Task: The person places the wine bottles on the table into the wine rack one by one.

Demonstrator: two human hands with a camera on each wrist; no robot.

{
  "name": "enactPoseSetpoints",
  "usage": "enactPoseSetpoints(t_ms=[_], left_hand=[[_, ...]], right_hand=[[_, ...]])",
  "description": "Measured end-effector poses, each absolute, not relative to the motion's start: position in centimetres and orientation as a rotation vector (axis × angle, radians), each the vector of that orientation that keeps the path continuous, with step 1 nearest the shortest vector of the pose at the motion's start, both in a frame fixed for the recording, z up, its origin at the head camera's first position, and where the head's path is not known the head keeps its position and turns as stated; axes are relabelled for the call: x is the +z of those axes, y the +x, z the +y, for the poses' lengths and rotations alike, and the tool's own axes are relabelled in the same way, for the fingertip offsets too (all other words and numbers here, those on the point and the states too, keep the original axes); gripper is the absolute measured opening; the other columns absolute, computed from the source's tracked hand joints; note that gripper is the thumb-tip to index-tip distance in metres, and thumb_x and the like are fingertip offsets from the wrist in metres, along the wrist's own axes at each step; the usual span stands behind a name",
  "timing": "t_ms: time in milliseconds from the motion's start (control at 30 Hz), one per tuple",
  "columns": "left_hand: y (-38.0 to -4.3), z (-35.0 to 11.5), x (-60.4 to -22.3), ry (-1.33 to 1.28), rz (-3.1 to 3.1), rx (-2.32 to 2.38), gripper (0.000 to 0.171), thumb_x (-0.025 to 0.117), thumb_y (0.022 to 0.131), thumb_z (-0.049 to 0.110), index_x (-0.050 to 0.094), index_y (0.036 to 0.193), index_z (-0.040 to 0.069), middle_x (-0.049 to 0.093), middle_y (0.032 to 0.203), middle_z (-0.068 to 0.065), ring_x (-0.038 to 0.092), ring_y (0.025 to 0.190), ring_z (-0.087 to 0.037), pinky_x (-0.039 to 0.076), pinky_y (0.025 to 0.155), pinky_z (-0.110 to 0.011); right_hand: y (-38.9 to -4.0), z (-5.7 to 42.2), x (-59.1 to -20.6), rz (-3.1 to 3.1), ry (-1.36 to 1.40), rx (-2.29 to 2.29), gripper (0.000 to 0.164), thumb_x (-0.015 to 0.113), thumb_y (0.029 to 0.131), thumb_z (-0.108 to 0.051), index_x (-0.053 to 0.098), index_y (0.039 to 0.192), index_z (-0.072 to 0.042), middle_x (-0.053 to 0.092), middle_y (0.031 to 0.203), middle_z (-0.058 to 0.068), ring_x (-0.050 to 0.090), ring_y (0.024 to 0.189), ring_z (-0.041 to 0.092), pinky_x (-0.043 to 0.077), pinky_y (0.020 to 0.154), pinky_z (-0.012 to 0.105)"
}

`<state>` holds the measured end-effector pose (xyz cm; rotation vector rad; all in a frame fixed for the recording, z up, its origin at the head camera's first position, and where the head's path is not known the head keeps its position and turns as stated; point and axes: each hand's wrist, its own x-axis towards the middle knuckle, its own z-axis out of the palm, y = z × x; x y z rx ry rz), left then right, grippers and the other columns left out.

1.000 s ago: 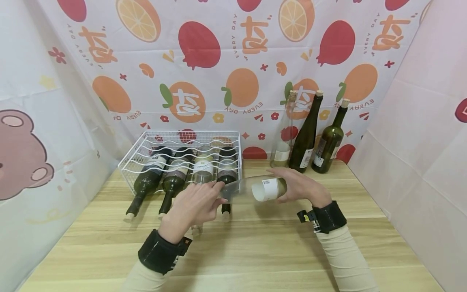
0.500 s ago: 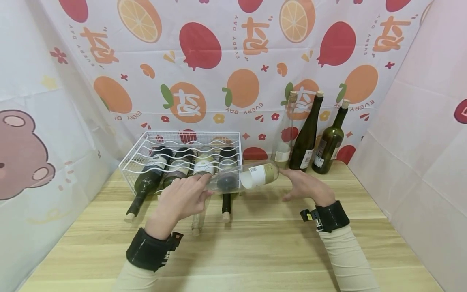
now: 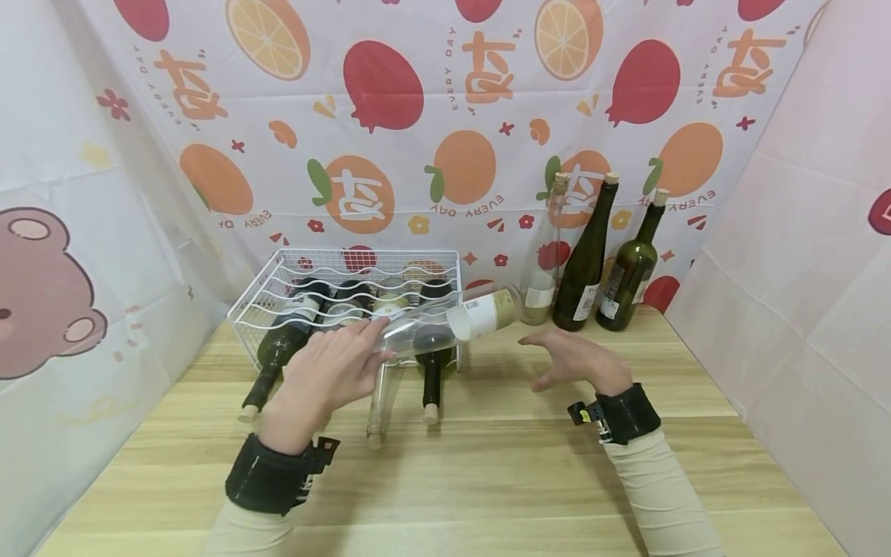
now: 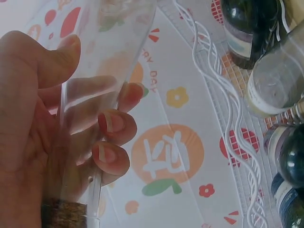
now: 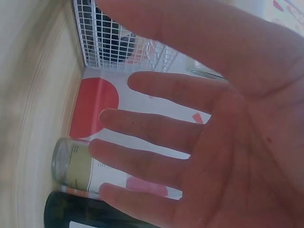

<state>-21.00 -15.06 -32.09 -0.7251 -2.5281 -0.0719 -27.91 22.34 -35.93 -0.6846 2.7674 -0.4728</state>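
My left hand (image 3: 330,367) grips a clear glass wine bottle (image 3: 480,316) by its neck, fingers wrapped round it above the cork (image 4: 64,213). The bottle lies nearly level in the air, its base pointing right, in front of the right end of a white wire rack (image 3: 261,298). To the right of the bottle's base, my right hand (image 3: 578,362) is held apart from it, fingers spread and holding nothing. Several corked bottles lie in the rack, necks toward me; among them are a dark bottle (image 3: 432,387) and a clear one (image 3: 377,410).
At the back right three corked bottles stand upright: a clear bottle (image 3: 540,298), a tall dark green bottle (image 3: 583,271) and a shorter green bottle (image 3: 629,271). A fruit-printed cloth (image 3: 418,155) hangs behind the wooden table (image 3: 487,480).
The bottle in my left hand has moved left and its base has risen. My right hand has let go of the base and stays to its right.
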Motion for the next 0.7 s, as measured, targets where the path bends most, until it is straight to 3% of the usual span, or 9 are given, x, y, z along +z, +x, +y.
enactPoseSetpoints(t_ms=[500,700], left_hand=[[-21.1,-17.9,-31.0,-0.600,-2.593,-0.131,0.047,0.066,0.098,0.026,0.057,0.137,0.001,0.073,0.109,-0.019,0.070,0.076,-0.039,0.053,0.057,-0.050],[-21.5,-19.2,-31.0,-0.582,-2.570,-0.161,0.043,0.068,0.097,0.024,0.059,0.131,-0.001,0.070,0.092,-0.018,0.069,0.076,-0.040,0.053,0.061,-0.054]], right_hand=[[-28.0,21.8,-36.4,2.716,-0.760,-0.444,0.079,0.090,0.078,-0.028,0.056,0.146,-0.005,0.058,0.150,0.016,0.054,0.139,0.033,0.045,0.114,0.051],[-28.1,21.8,-36.5,2.714,-0.745,-0.435,0.079,0.089,0.079,-0.029,0.056,0.146,-0.005,0.058,0.149,0.018,0.055,0.139,0.034,0.045,0.114,0.052]])
